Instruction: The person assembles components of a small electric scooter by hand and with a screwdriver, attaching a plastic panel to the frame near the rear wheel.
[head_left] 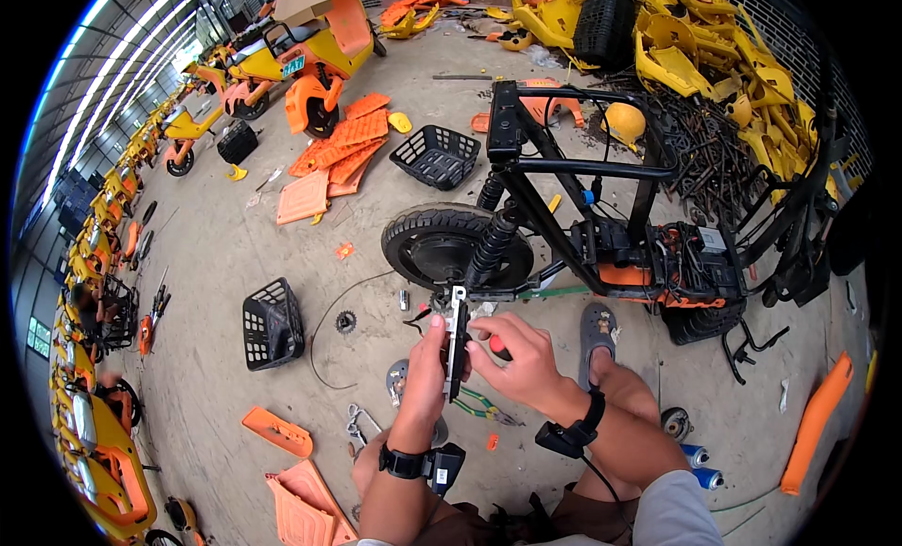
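Note:
My left hand (425,366) is closed round a long, narrow black-and-silver metal part (457,332), which it holds nearly upright in front of me. From the other side, the thumb and forefinger of my right hand (531,363) reach to the part's edge. A red-ended tool handle (500,346) shows between those fingers; the rest of it is hidden by the hand. Just beyond the part stand the black rear wheel (458,245) and spring shock absorber (490,250) of a stripped scooter frame (583,222). Green-handled pliers (487,410) lie on the floor beneath my hands.
Black baskets (272,325) (436,158) and a small gear (346,321) lie on the concrete. Orange panels (305,504) are at lower left, blue-capped cans (703,466) at lower right. A heap of yellow covers (714,67) fills the far right; yellow scooters (301,62) line the left.

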Demonstrator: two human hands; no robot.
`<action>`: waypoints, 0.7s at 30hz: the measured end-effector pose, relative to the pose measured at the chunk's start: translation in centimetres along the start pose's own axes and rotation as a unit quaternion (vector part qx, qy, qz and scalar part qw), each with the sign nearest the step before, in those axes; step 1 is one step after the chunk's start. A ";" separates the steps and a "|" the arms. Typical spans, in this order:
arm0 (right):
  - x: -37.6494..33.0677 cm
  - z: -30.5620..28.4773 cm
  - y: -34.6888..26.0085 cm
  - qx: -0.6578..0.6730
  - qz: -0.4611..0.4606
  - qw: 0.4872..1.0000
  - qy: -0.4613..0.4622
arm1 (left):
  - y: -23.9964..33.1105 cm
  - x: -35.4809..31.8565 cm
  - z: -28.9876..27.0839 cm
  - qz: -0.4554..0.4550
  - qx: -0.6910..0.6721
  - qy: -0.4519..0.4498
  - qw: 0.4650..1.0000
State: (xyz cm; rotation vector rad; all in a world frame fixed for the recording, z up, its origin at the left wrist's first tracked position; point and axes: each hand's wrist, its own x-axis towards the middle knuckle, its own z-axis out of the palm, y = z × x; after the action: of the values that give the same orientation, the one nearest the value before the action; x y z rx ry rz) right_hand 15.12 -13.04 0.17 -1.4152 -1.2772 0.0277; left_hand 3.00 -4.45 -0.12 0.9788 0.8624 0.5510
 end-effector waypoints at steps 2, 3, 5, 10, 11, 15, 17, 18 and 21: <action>0.4 -0.5 -0.3 0.028 0.024 0.999 0.007 | 0.7 -0.7 0.1 -0.030 -0.071 -0.041 0.996; 0.5 -0.8 -0.1 0.037 0.053 0.998 0.006 | 1.0 -0.9 0.3 -0.044 -0.106 -0.064 0.991; 0.6 -1.4 0.6 0.055 0.110 0.992 0.001 | 0.7 -0.4 -0.6 -0.047 -0.119 -0.121 0.984; 0.7 -1.7 1.7 -0.003 0.122 0.992 -0.043 | 0.7 -0.2 -0.7 -0.039 -0.168 -0.150 0.973; 0.4 -1.7 1.7 -0.009 0.127 0.990 -0.055 | 0.4 -0.1 -0.8 -0.030 -0.174 -0.152 0.973; 0.1 -1.3 1.7 -0.018 0.118 0.987 -0.104 | -0.4 0.3 -2.1 -0.029 -0.166 -0.149 0.974; 0.1 -1.9 1.1 -0.022 0.117 0.986 -0.115 | -0.4 0.7 -2.1 -0.029 -0.163 -0.178 0.970; -0.1 -2.5 1.3 -0.053 0.107 0.986 -0.115 | -0.2 0.6 -1.3 -0.031 -0.189 -0.187 0.963; -0.5 -2.3 1.7 -0.058 0.111 0.984 -0.128 | 0.0 0.2 -1.5 -0.010 -0.200 -0.215 0.956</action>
State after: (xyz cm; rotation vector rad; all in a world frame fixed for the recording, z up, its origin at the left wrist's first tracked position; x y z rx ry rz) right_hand 17.46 -14.53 -0.62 -1.6909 -1.3395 0.2987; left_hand 1.87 -3.57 -0.64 0.6787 0.3509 0.4477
